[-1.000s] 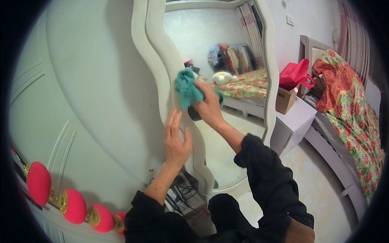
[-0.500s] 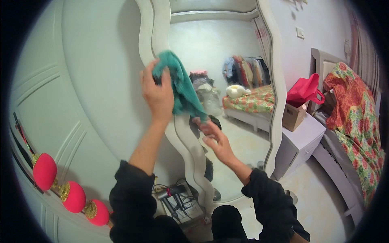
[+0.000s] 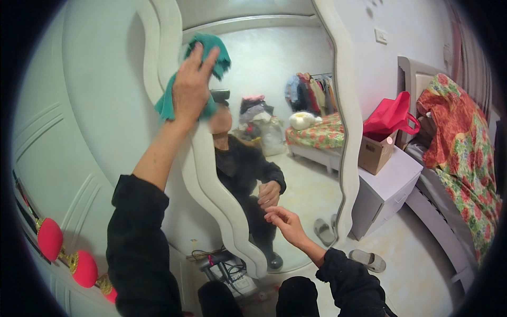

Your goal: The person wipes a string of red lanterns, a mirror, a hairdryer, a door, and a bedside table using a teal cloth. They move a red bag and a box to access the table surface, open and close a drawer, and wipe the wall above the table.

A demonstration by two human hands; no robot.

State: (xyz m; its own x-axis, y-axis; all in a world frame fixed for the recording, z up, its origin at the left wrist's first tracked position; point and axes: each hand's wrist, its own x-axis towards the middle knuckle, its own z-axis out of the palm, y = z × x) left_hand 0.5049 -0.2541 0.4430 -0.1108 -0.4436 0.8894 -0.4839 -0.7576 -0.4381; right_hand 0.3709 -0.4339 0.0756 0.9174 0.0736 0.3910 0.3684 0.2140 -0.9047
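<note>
White walls (image 3: 100, 90) flanked a wavy mirror (image 3: 301, 169) at centre; the 2 hands were apart; the left hand (image 3: 191, 87) held a green cloth (image 3: 217, 48), upper left of centre, against the mirror's edge; the right hand (image 3: 288, 225), loosely curled, was before the mirror, lower centre.

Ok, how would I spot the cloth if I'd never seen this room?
Find the tall mirror with the wavy white frame. Go up the frame's left side to the person's left hand, which lies over a bunched-up cloth. It's the teal-green one, much darker and brighter-coloured than the white frame and pale wall beside it.
</note>
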